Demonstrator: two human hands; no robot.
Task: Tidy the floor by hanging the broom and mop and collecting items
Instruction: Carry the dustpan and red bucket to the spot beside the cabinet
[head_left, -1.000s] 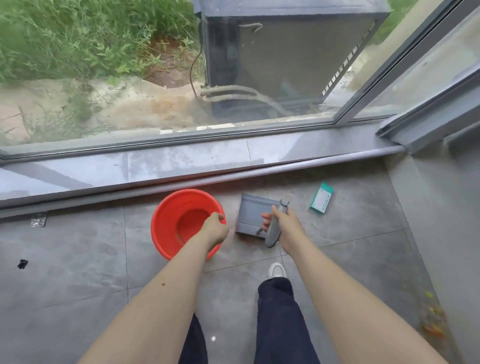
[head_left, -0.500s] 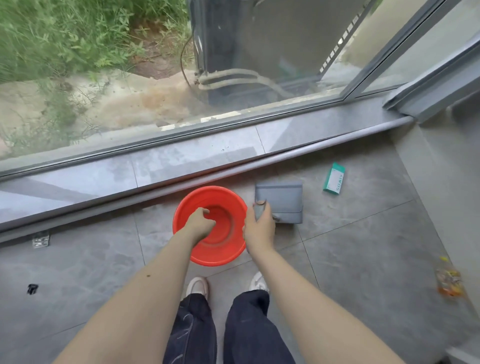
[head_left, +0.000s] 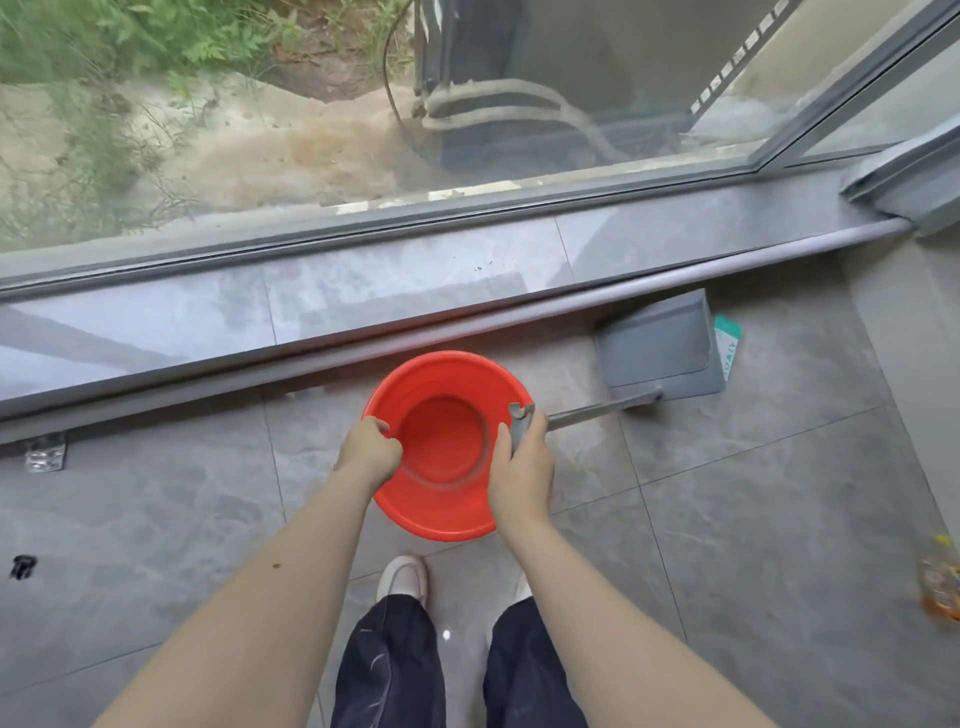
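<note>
A red plastic basin (head_left: 441, 493) hangs above the grey tiled floor, and my left hand (head_left: 369, 453) grips its left rim. My right hand (head_left: 521, 470) grips the end of a grey dustpan's long handle, just over the basin's right rim. The grey dustpan (head_left: 662, 349) sits at the right by the window sill with its pan toward the sill. A green and white box (head_left: 727, 343) lies on the floor, partly hidden behind the dustpan's right edge.
A low grey sill (head_left: 415, 291) and a glass window run across the top. A blister pack (head_left: 45, 452) lies at the left under the sill, a small black item (head_left: 22, 566) at the far left, an orange wrapper (head_left: 940, 582) at the right edge. My shoes (head_left: 402, 577) stand below the basin.
The dustpan has swung out to the right, its long handle now stretched toward my right hand. The basin has come up under both hands and the view has tilted further down.
</note>
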